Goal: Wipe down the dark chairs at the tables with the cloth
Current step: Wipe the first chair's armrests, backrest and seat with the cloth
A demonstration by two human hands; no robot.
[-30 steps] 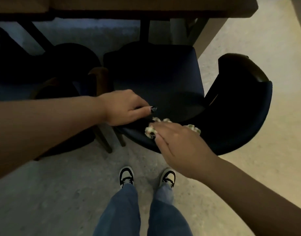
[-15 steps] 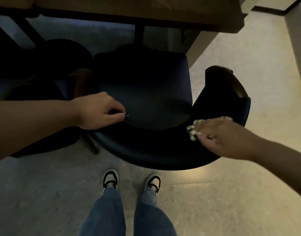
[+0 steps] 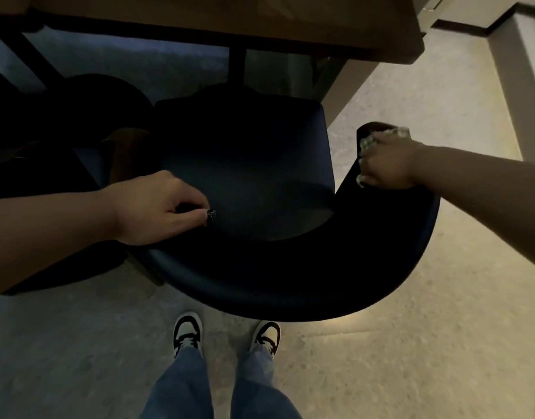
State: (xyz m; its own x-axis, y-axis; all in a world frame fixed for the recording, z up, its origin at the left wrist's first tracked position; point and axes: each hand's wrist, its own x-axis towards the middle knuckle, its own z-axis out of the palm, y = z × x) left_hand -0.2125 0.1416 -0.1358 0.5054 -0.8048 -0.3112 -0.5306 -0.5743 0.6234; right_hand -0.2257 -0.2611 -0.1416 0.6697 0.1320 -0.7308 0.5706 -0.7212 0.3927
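A dark blue chair [image 3: 284, 276] with a curved backrest stands in front of me, its seat [image 3: 248, 164] tucked toward the table. My left hand [image 3: 157, 207] grips the left end of the backrest, fingers curled over its rim. My right hand [image 3: 387, 161] presses a pale cloth [image 3: 396, 134] onto the right tip of the backrest; only bits of the cloth show around my fingers.
A wooden table [image 3: 260, 25] runs across the top with dark legs beneath. Another dark chair [image 3: 78, 122] sits to the left under the table. My two shoes [image 3: 227, 334] stand just behind the backrest. Pale floor [image 3: 426, 328] spreads right; a wall base [image 3: 508, 71] rises at far right.
My right hand with the cloth has slid from the middle of the backrest along its rim to the right tip. My left hand has kept its hold on the left end.
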